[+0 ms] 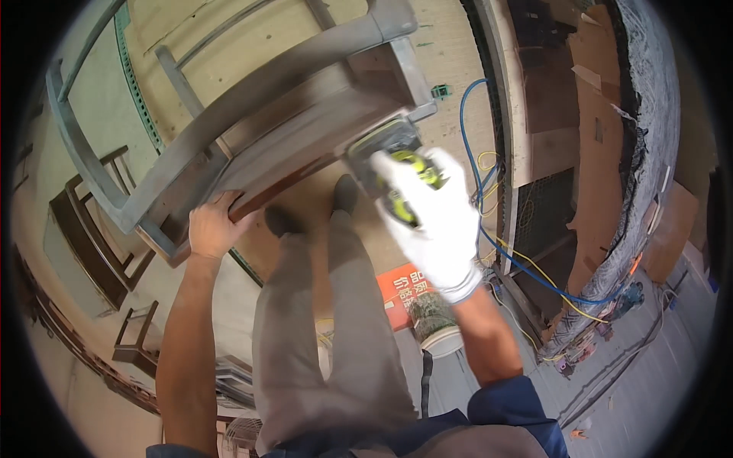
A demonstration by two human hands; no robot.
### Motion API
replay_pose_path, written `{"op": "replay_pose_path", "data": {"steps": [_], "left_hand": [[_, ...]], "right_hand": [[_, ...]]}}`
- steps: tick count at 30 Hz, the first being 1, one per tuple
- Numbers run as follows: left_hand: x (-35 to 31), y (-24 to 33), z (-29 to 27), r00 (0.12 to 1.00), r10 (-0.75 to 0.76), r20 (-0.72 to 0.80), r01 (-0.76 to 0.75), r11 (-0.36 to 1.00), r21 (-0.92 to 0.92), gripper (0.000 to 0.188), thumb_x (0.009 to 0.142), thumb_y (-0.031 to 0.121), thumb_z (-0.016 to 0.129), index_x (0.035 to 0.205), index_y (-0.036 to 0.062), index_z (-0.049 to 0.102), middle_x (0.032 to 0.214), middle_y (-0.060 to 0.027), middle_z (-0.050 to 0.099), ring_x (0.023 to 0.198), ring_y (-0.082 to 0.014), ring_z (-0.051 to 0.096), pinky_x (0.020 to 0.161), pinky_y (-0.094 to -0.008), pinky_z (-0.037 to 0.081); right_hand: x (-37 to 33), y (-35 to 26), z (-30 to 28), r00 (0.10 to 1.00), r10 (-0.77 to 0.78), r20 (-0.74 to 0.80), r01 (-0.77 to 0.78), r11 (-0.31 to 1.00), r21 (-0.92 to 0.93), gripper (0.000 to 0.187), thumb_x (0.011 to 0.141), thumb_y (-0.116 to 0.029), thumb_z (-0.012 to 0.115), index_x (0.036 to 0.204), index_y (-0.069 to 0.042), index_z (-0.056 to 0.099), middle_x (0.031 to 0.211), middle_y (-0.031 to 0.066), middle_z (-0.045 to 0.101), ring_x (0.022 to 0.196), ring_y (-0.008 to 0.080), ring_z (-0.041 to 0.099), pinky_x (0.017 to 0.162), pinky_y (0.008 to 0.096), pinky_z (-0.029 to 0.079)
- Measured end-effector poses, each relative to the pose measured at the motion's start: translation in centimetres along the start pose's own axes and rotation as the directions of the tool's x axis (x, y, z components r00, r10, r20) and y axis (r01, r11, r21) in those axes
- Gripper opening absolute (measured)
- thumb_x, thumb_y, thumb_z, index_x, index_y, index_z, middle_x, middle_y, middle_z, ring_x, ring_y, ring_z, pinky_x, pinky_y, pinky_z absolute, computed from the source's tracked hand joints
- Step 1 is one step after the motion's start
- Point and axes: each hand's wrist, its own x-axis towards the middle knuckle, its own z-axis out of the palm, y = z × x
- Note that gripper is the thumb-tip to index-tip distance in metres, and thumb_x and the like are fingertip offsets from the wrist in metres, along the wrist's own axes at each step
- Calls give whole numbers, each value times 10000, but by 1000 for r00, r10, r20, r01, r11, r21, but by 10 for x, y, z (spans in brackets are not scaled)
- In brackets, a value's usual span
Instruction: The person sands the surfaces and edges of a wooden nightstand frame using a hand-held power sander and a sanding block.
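Note:
A grey-brown wooden chair (282, 130) with a curved rail lies tilted in front of me. My bare left hand (214, 225) is closed over the front edge of its frame at the lower left, fingers wrapped round the wood. In a white glove, my right hand (435, 214) grips a handheld power sander (385, 137) with a dark flat pad and a yellow-green and black body. The pad sits at the right end of the chair's near edge. Whether it presses on the wood I cannot tell. Slight blur covers the gloved hand.
Blue and yellow hoses (527, 263) run along the right side. An orange-red printed sheet (393, 294) and a round tub (439, 328) stand by my right leg. Torn cardboard (599, 160) hangs at the right. More dark wooden chairs (88, 237) stand at the left.

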Motion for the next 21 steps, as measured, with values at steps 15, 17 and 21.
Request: {"op": "replay_pose_path", "data": {"steps": [15, 17, 21], "left_hand": [[-6, -13, 10, 936, 229, -267, -212, 973, 90, 542, 827, 508, 799, 1160, 97, 681, 1094, -86, 732, 980, -318, 696, 886, -429, 545], [-11, -21, 11, 902, 304, -308, -257, 949, 184, 685, 863, 549, 755, 1346, 93, 589, 1388, -84, 629, 1294, -317, 568, 1106, -513, 398], [-32, -39, 7, 896, 257, -361, -166, 950, 265, 748, 871, 571, 721, 1424, 98, 550, 1454, -65, 589, 1403, -296, 495, 1207, -479, 320]], "right_hand": [[-19, -44, 29, 998, 51, 37, -53, 998, 37, 632, 764, -123, 805, 1354, -320, 689, 1242, 153, 606, 1051, 344, 661, 782, 407, 602], [-17, -43, 26, 993, 119, 24, -120, 991, 57, 639, 757, -129, 825, 1351, -324, 691, 1274, 156, 606, 1076, 339, 666, 816, 408, 601], [-29, -80, 43, 990, 83, 112, -90, 995, 53, 648, 759, -131, 827, 1354, -348, 689, 1319, 165, 591, 1066, 331, 671, 822, 407, 601]]}}
